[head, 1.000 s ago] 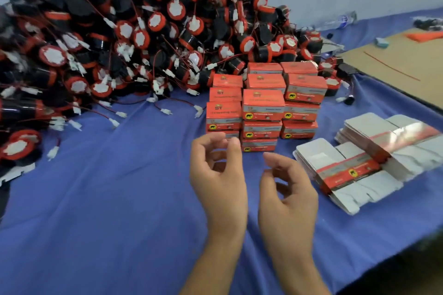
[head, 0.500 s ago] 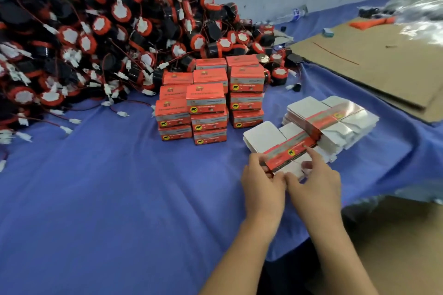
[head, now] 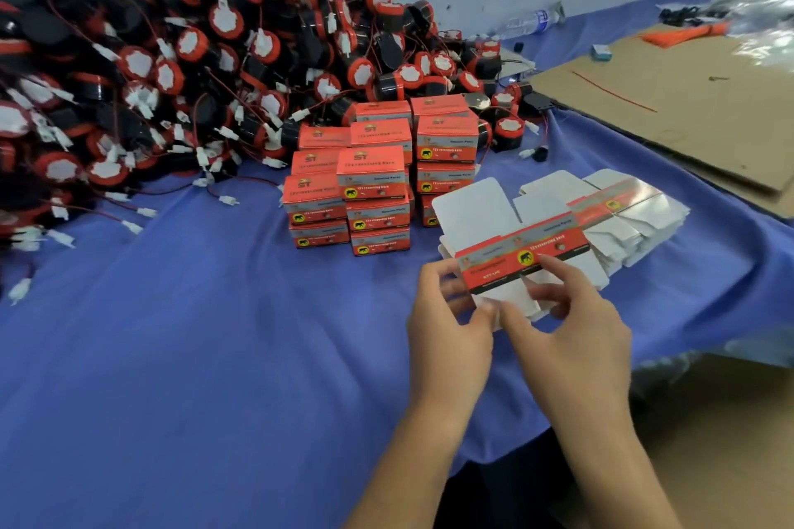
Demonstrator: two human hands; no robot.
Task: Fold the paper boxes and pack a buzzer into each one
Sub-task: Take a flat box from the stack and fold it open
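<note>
A flat unfolded paper box [head: 507,258], white with a red printed band, is lifted off the near stack of flat boxes [head: 558,301]. My left hand [head: 447,322] pinches its left end, and my right hand [head: 567,326] holds its lower edge with a finger lying on the red band. A second stack of flat boxes [head: 623,210] lies behind. Folded red boxes [head: 369,176] stand stacked in the middle. A big heap of black and red buzzers [head: 193,69] with wires fills the back left.
A blue cloth [head: 193,335] covers the table. A brown cardboard sheet [head: 670,107] lies at the right, with a clear plastic bottle [head: 528,21] behind it and clear bags at the far right corner. The table's front edge drops off at the lower right.
Both hands went from empty over the cloth to the near stack of flat boxes. They have since raised the top flat box off it. The view shifted right.
</note>
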